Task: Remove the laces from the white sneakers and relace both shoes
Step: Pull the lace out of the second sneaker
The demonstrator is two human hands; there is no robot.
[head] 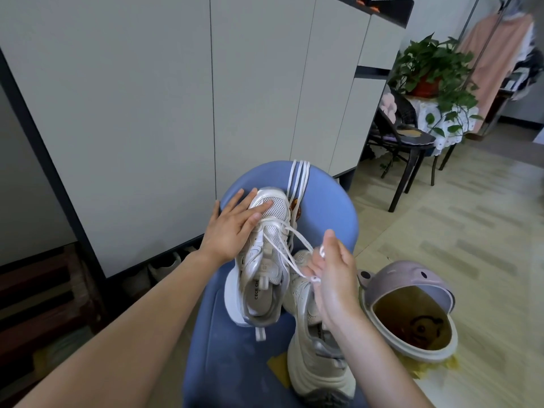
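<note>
Two white sneakers are carried on a blue stool (332,219). The first sneaker (265,254) is placed near the stool's middle with its toe towards the far edge; the second sneaker (318,348) is tipped at the near right edge, partly hidden by the right forearm. The first sneaker is steadied by the left hand (232,228), whose straight fingers are pressed flat on the toe mesh, nothing being clasped. A lace (290,245) is pinched in the fingertips of the right hand (332,275), and both of its ends appear to be gathered there. The lace is seen threaded only through the front eyelets, so the step in hand is judged to be the working of the lace on the first sneaker; whether it is being drawn out or threaded in cannot be told. For the next move, a steady toe and a fine pinch on one lace tip are called for. Loose white laces (300,178) are draped over the far edge, four strands being counted.
</note>
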